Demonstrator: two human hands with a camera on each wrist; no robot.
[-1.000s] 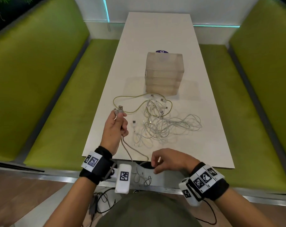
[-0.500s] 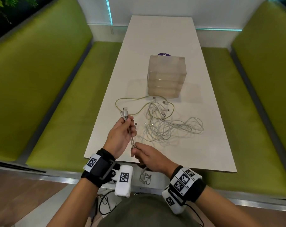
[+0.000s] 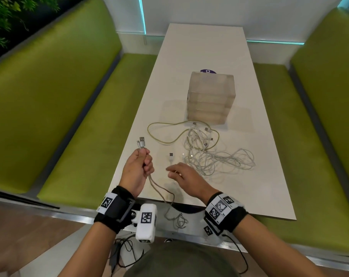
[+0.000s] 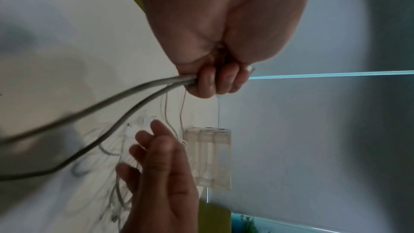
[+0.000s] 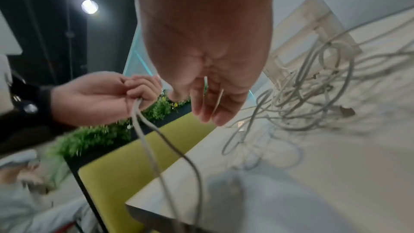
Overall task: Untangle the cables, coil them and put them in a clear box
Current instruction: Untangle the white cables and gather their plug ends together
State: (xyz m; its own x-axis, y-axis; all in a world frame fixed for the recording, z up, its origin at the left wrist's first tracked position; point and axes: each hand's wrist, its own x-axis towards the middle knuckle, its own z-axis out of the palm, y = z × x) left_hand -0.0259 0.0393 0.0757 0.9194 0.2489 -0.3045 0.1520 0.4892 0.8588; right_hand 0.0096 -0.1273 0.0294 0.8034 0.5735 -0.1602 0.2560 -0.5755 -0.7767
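Left hand (image 3: pixel 138 168): fist closed round a doubled grey cable (image 3: pixel 159 191), both plug ends (image 3: pixel 141 142) sticking up past the thumb. It is held above the table's (image 3: pixel 199 47) near-left corner. The two strands run down from the fist, cross the near edge and hang below it in a loose bunch.

Right hand (image 3: pixel 182 173): fingers spread and relaxed, holding nothing, palm down over the table close to the near edge. It sits between the held cable and the pile, just short of a loose white plug (image 3: pixel 171 155).

Pile (image 3: pixel 213 154): white cables, looped over one another in mid-table, stretching toward the right edge. A yellow-green cable (image 3: pixel 163 134) arcs out on its left side and threads back into the white loops.

Boxes (image 3: pixel 210 97): a stack of clear ones, lids on, just behind the pile, on the table's centre line. Nothing visible inside, though the walls are cloudy. A purple label (image 3: pixel 208 71) peeks out behind the stack.

Progress, as judged: early. One cable appears free of the tangle and folded in half, not yet coiled. The rest is tangled. Nothing boxed. Left to do: coil the held cable, open a box, stow it, then work through the pile.
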